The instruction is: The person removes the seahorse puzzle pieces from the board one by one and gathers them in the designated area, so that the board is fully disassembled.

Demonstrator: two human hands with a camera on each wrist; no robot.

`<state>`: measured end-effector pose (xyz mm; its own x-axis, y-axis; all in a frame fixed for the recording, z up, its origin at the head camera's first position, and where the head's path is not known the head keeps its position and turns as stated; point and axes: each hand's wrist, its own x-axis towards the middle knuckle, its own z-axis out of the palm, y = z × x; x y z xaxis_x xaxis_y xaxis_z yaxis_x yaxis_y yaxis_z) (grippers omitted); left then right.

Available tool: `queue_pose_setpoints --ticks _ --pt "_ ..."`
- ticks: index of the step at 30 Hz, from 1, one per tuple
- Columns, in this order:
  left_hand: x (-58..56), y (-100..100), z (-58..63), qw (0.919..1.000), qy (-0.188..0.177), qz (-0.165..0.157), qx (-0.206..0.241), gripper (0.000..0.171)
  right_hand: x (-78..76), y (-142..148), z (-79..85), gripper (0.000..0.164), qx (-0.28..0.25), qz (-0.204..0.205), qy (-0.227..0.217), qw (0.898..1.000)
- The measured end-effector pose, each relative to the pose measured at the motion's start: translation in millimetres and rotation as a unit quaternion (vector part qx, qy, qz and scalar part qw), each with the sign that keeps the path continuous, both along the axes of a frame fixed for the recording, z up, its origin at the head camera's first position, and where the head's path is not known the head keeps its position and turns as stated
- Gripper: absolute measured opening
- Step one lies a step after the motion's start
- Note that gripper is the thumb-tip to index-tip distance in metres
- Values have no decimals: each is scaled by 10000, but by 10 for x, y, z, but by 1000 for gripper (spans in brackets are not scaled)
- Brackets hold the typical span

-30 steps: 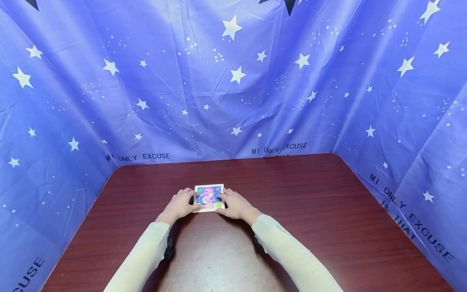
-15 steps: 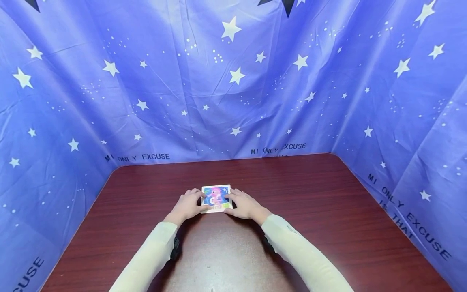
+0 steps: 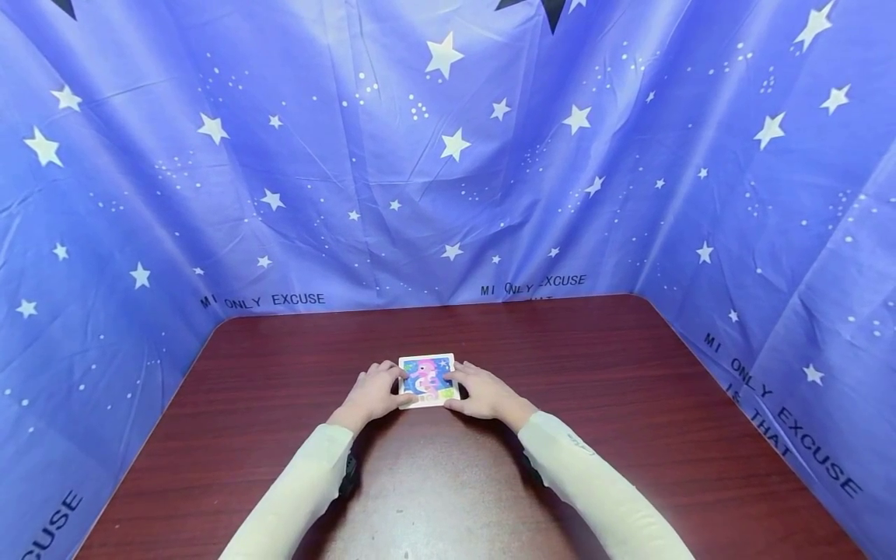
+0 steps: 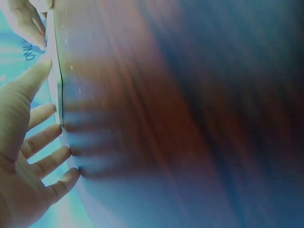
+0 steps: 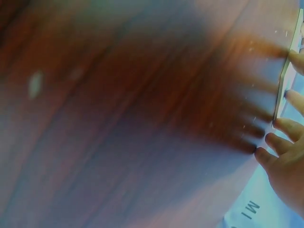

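A flat square picture board [image 3: 428,376], white-bordered with a pink seahorse on blue, lies near the middle of the table [image 3: 560,342]. My left hand [image 3: 374,393] touches its left side, thumb on the near corner and index finger on the picture's edge. On the opposite side my right hand [image 3: 488,394] rests its thumb and index finger in the same way. The left wrist view shows my left fingers [image 4: 47,140] spread and fairly straight, the lower ones down on the tabletop. Spread right fingers [image 5: 287,142] line the board's thin edge [image 5: 283,78] in the right wrist view.
A blue curtain [image 3: 448,194] with white stars and black lettering hangs behind the table and along both sides. Pale sleeves [image 3: 294,490] cover both forearms, and a dark band [image 3: 348,476] shows under the left cuff.
The picture board has shifted to the right across the table, with both hands moving along at its sides. Their contact with it looks the same; the head view has turned slightly.
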<state>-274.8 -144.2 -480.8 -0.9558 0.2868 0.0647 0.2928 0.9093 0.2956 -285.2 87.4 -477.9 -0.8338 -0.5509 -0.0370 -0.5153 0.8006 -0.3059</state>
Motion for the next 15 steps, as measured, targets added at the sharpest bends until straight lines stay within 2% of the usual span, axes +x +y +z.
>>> queue_pose_setpoints --ticks 9,15 --pt "27 114 37 10000 -7 -64 18 49 -1 114 -5 56 1 -38 35 10000" --pt "10 135 20 10000 4 -45 -40 50 0 140 -17 55 -9 -35 105 9999"
